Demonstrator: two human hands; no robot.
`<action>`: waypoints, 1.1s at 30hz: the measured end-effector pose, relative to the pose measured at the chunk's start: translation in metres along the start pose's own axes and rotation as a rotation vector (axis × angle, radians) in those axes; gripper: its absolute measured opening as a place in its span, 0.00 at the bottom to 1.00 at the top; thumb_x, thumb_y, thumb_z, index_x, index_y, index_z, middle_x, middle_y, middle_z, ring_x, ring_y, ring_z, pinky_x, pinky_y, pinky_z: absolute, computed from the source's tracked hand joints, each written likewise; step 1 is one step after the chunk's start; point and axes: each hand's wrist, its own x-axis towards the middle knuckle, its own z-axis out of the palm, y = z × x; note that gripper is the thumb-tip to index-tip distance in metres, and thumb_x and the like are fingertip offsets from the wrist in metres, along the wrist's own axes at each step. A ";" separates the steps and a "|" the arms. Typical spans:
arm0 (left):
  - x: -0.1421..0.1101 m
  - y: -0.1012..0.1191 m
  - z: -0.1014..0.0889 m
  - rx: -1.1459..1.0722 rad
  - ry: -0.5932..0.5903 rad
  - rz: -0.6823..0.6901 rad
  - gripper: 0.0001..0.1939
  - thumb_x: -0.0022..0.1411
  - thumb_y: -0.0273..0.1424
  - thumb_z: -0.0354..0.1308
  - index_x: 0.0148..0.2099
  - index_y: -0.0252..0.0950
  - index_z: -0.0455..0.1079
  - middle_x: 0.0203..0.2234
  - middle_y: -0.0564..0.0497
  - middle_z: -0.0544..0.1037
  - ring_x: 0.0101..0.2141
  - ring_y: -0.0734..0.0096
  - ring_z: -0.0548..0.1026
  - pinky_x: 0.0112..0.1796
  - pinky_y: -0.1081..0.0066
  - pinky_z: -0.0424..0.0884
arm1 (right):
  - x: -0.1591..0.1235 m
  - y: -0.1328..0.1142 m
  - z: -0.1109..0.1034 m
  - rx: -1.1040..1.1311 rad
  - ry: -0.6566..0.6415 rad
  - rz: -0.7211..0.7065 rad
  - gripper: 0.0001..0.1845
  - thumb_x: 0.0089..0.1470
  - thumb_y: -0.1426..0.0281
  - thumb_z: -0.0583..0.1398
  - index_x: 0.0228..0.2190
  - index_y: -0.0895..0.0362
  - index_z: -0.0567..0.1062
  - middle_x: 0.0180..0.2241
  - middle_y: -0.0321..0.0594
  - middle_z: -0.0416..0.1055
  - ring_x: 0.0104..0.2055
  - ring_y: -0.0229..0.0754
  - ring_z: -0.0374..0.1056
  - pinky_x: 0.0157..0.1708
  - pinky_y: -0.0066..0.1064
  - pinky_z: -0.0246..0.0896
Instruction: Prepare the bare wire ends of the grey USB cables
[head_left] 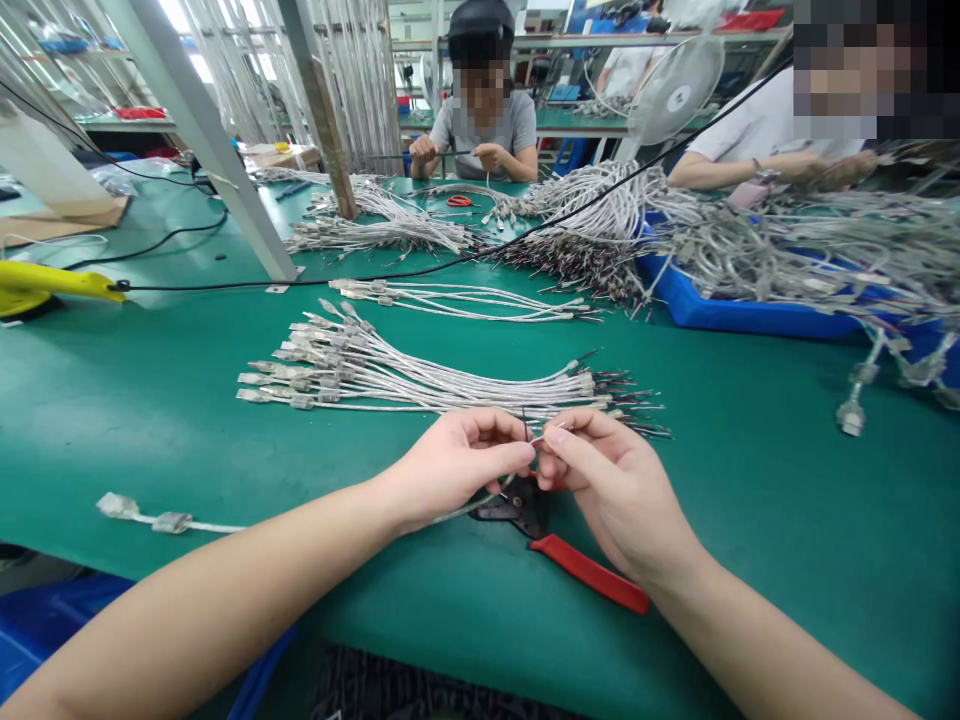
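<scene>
Between the fingertips of my left hand is the wire end of a white cable. The cable runs back under my left forearm to a clear connector on the left. My right hand pinches a thin wire at the same end, its fingertips close to the left ones. A dark wire stands up between the hands. Below them lie wire strippers with red handles, partly hidden by my right hand. Just beyond my hands a bundle of white cables lies with connectors to the left and bare wire ends to the right.
A smaller row of cables lies farther back. A blue tray heaped with cables stands at right, beside a large cable pile. A metal post, a black cord and a yellow tool are at left. Two people sit across the table.
</scene>
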 end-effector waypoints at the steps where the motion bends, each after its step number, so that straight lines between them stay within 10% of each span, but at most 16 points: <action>1: 0.000 0.000 -0.001 -0.008 -0.002 0.000 0.12 0.53 0.34 0.65 0.36 0.32 0.70 0.27 0.51 0.74 0.28 0.77 0.71 0.25 0.79 0.66 | 0.000 0.000 0.000 0.003 0.005 -0.002 0.10 0.52 0.65 0.67 0.29 0.57 0.72 0.19 0.34 0.70 0.22 0.36 0.65 0.25 0.27 0.59; 7: 0.000 0.001 -0.005 0.067 -0.131 -0.046 0.13 0.56 0.37 0.63 0.35 0.31 0.74 0.29 0.47 0.77 0.31 0.74 0.74 0.26 0.79 0.67 | 0.003 0.001 0.002 0.066 0.037 0.034 0.12 0.50 0.64 0.68 0.30 0.56 0.72 0.18 0.32 0.68 0.21 0.37 0.63 0.24 0.28 0.59; 13: 0.000 0.002 -0.003 0.091 0.062 0.006 0.15 0.52 0.38 0.67 0.34 0.31 0.73 0.26 0.51 0.76 0.20 0.81 0.68 0.22 0.77 0.66 | 0.005 0.001 0.002 0.115 0.012 0.087 0.15 0.46 0.64 0.71 0.35 0.56 0.76 0.19 0.32 0.68 0.21 0.35 0.62 0.23 0.26 0.57; 24: -0.003 0.008 -0.006 0.135 -0.107 0.018 0.14 0.55 0.38 0.65 0.36 0.31 0.79 0.28 0.47 0.78 0.26 0.76 0.72 0.24 0.77 0.69 | 0.005 -0.001 0.003 0.191 -0.104 0.192 0.10 0.44 0.65 0.71 0.23 0.58 0.79 0.18 0.34 0.66 0.24 0.37 0.65 0.26 0.27 0.61; 33: -0.002 0.001 -0.005 0.255 0.029 0.019 0.10 0.54 0.35 0.64 0.33 0.33 0.71 0.25 0.53 0.75 0.21 0.81 0.65 0.22 0.78 0.63 | 0.004 0.001 0.005 0.154 -0.020 0.135 0.13 0.45 0.63 0.71 0.22 0.58 0.75 0.16 0.32 0.64 0.21 0.35 0.58 0.24 0.28 0.56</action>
